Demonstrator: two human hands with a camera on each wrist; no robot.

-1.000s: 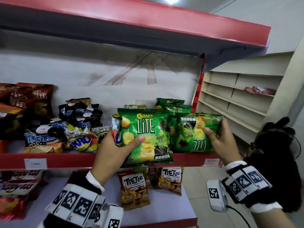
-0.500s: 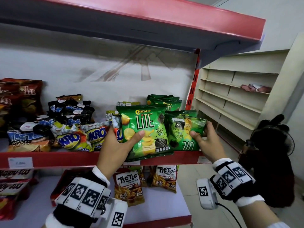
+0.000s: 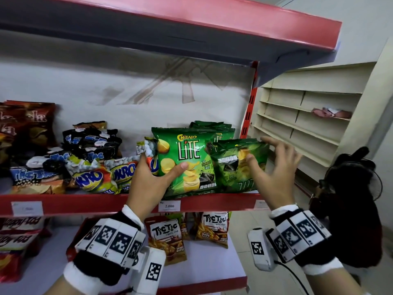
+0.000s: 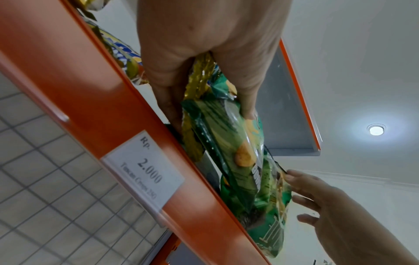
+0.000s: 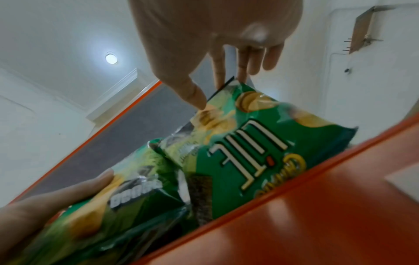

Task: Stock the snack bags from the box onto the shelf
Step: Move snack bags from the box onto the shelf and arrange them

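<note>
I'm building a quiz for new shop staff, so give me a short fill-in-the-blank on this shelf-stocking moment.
1. The left hand holds an upright green bag with the big word ____ printed on it.
2. The bag at the right hand has its print turned ____.
3. The price tag on the red shelf edge reads Rp. ____.
4. Both green bags stand at the shelf's ____ end.

Missing words: LITE; upside down; 2.000; right

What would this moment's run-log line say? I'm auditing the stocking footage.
left hand grips upright green Chitato Lite bag | right hand fingers spread, touching upside-down green bag | both on red shelf edge
</note>
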